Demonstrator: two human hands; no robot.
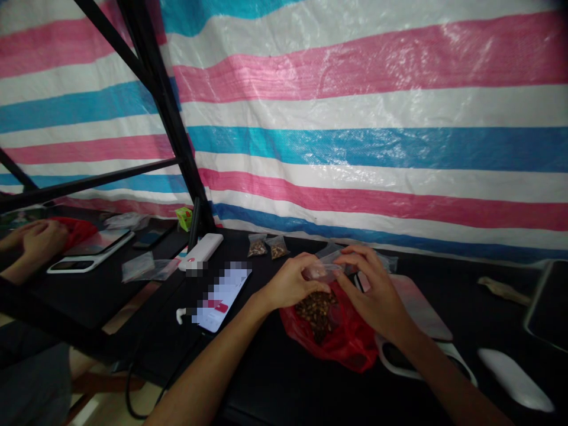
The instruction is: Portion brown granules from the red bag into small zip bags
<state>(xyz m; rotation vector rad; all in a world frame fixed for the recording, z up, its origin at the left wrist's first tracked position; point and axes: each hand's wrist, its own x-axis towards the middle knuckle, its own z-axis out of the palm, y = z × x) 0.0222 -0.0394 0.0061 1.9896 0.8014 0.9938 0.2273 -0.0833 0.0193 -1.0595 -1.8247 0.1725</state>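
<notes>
My left hand grips one side of a small clear plastic bag, thumb toward me. On the other side, my right hand pinches the bag's edge between thumb and fingers. Directly below lies an open red plastic bag, its mouth spread around a heap of small brown pieces, perhaps seeds or nuts. Whether the clear bag has anything in it cannot be made out. Under my right forearm sits a white kitchen scale, partly hidden.
Two small filled bags stand near the striped sheet. Left are a lit phone and a white box-like device; right, a white mouse. Past the black frame, another person's hands work beside a second scale.
</notes>
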